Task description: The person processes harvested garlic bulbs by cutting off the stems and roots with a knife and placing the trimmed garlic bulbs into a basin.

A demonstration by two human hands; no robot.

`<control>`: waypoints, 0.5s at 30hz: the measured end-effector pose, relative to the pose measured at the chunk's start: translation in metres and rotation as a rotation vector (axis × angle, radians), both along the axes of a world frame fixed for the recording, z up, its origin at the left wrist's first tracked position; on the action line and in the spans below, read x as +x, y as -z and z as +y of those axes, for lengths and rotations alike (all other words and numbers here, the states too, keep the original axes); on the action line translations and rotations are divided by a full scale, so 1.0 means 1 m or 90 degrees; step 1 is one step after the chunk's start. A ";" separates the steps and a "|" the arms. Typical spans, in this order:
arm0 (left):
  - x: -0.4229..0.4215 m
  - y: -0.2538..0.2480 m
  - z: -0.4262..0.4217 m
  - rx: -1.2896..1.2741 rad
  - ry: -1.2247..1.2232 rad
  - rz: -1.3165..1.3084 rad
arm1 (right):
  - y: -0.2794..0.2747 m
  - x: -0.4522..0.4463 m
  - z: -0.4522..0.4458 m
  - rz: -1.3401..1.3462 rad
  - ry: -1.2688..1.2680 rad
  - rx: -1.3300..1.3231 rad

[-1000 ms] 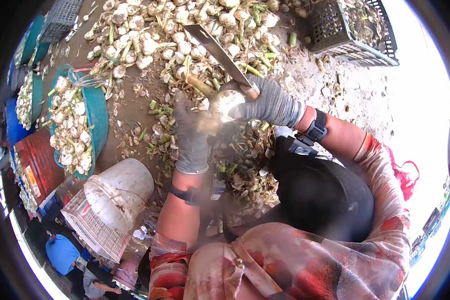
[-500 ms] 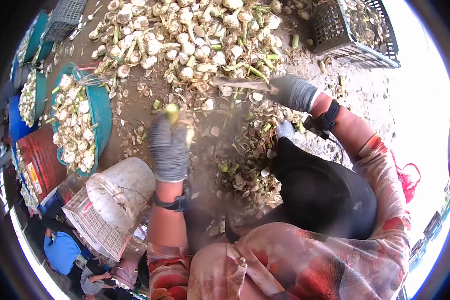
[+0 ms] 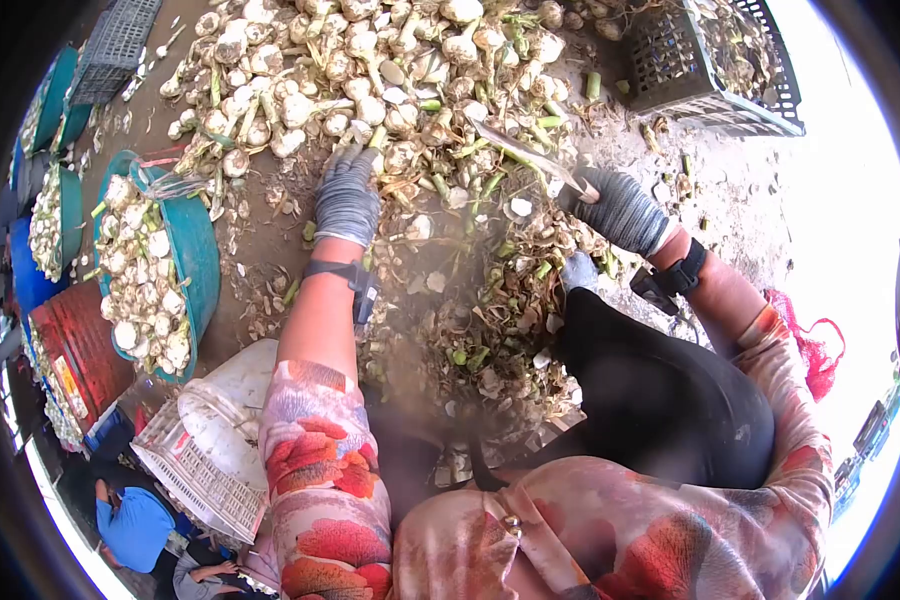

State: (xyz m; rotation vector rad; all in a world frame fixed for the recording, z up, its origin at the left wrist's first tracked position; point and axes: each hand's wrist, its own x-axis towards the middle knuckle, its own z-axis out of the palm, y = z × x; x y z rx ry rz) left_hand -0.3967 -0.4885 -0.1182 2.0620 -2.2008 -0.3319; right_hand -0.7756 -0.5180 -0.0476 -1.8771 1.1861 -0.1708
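Note:
At the near edge of a heap of garlic bulbs [image 3: 300, 105], my left hand [image 3: 346, 198] in a grey striped glove reaches forward. Its fingers are stretched out and touch the bulbs beside a short green stem [image 3: 377, 138]. My right hand [image 3: 620, 208], gloved the same way, is closed round the handle of a knife [image 3: 530, 160]. The dirty blade points up and left, over the right part of the heap. Cut stems and dry skins [image 3: 490, 340] lie in a mound between my arms and by my leg.
A green tub [image 3: 198, 265] of trimmed garlic stands at left, near a red tub [image 3: 85, 345]. A white bucket [image 3: 220, 425] and a pale crate [image 3: 195, 490] are lower left. A dark crate [image 3: 670, 65] with scraps is upper right. A person in blue [image 3: 135, 525] sits lower left.
My left hand has moved forward to the heap, and the green-ended garlic it held is no longer in it. My right hand has shifted slightly right and down, the knife now angled more upward.

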 end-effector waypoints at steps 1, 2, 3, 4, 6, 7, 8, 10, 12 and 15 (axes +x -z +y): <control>-0.008 0.010 0.003 0.070 -0.033 0.017 | -0.004 0.001 0.002 0.020 0.010 0.010; -0.015 0.000 0.003 0.087 -0.043 0.005 | -0.005 0.000 0.002 0.041 0.018 0.018; -0.019 -0.008 0.004 0.105 -0.053 -0.008 | -0.003 -0.002 0.002 0.044 0.021 0.019; -0.018 -0.007 0.005 0.108 -0.049 -0.006 | 0.003 -0.004 0.005 0.018 0.026 0.054; -0.010 0.001 0.010 0.163 -0.122 -0.015 | 0.012 -0.001 0.010 0.017 0.019 0.111; -0.009 0.005 0.017 0.162 -0.122 -0.016 | 0.014 0.001 0.013 0.060 -0.014 0.084; -0.008 0.009 0.028 0.094 -0.121 0.066 | 0.004 0.012 0.012 0.082 -0.054 0.080; -0.028 0.002 0.049 -0.032 -0.210 0.319 | 0.005 0.023 0.015 0.055 -0.141 0.006; -0.043 -0.014 0.066 -0.012 -0.181 0.386 | -0.016 0.045 0.015 0.022 -0.186 -0.032; -0.071 -0.060 0.076 0.024 -0.128 0.513 | -0.031 0.065 0.009 0.077 -0.217 -0.042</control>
